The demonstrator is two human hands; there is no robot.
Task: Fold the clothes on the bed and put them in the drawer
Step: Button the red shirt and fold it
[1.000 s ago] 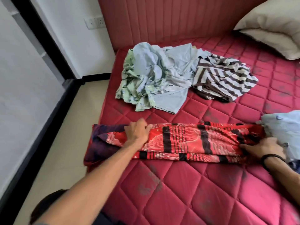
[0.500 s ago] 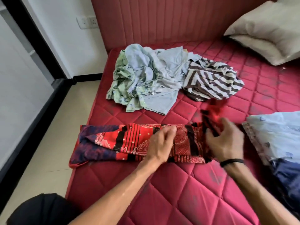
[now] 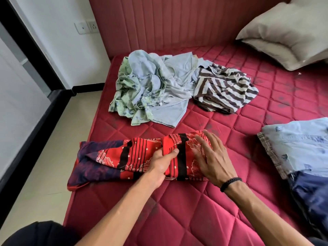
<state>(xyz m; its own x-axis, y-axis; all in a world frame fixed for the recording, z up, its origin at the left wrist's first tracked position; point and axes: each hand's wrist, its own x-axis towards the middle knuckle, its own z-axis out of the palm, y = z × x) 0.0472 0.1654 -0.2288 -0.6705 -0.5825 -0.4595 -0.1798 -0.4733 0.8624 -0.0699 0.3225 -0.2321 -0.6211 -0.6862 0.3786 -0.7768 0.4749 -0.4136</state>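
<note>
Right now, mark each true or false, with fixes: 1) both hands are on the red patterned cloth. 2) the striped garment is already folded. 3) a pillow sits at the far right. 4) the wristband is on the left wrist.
1) True: left hand and right hand both lie on the red patterned cloth.
2) False: the striped garment lies crumpled beside the pale blue and green pile.
3) True: the pillow lies by the headboard.
4) False: the wristband is on the right wrist.
</note>
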